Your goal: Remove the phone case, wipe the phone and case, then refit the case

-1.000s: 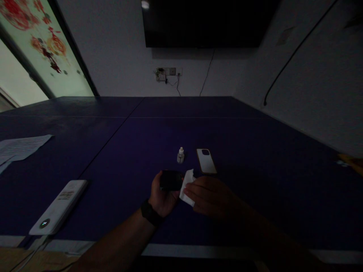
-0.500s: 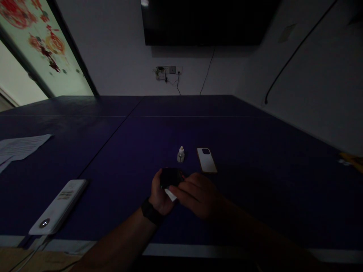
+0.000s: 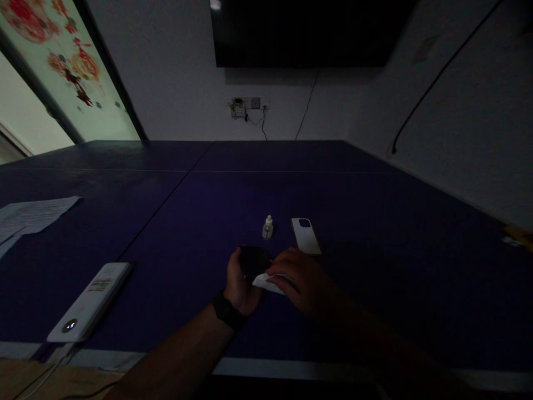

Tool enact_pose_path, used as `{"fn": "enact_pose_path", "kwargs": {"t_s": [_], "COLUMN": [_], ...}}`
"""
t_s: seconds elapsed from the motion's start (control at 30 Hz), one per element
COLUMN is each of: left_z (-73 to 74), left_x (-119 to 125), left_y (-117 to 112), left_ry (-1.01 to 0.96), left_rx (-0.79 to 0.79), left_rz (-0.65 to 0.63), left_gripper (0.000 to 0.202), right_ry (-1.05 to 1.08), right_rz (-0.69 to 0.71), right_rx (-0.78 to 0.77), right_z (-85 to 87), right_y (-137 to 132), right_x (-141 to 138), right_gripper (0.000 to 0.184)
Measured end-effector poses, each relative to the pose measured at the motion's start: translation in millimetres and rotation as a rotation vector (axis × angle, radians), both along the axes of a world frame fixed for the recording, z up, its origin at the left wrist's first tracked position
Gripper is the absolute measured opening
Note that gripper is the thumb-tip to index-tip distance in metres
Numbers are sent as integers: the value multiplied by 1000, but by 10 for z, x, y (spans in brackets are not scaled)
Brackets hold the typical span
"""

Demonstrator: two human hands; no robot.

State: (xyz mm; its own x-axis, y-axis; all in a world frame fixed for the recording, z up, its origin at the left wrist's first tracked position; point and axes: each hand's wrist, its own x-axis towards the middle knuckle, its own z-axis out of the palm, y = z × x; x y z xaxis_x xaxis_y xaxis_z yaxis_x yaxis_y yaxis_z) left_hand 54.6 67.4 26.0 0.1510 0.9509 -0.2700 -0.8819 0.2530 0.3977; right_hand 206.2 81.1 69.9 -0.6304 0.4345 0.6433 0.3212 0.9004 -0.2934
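Observation:
My left hand (image 3: 242,289), with a black watch on its wrist, is closed around the edges of a dark flat smartphone (image 3: 253,261), its black face up. Over the phone's near right corner, my right hand (image 3: 300,280) pinches a white wipe (image 3: 266,282) between thumb and fingers. The wipe lies against or just above the phone's lower edge; I cannot tell which. Beyond the phone stands a small clear dropper bottle (image 3: 267,229) with a white cap. To its right lies a white phone case (image 3: 306,236) with a dark camera area.
The blue table (image 3: 200,222) has a pale front edge. A white power bank (image 3: 91,300) with a lit round display and attached cables lies at the left. Paper sheets (image 3: 33,216) are farther left. A dark television (image 3: 308,33) hangs on the wall above sockets (image 3: 250,104).
My right hand has lifted its fingers off the phone's face a little and drawn the wipe to the right, so more of the wipe shows. The view has shifted slightly.

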Motion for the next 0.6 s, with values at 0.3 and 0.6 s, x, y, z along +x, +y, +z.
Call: {"fn": "enact_pose_path", "kwargs": {"t_s": [0.3,0.6], "left_z": [108,65], "left_x": [-3,68], "left_y": [-40,-61], "left_ry": [-31,4], "left_rx": [-79,-65], "left_rz": [29,29], "left_gripper": [37,40], "right_ry": [-26,10], "right_rz": [32,6], "right_rx": [-47,-84], "right_z": [22,-8], "right_y": [-49,-106], "right_x": [-118,-98], "right_gripper": [13,6]}}
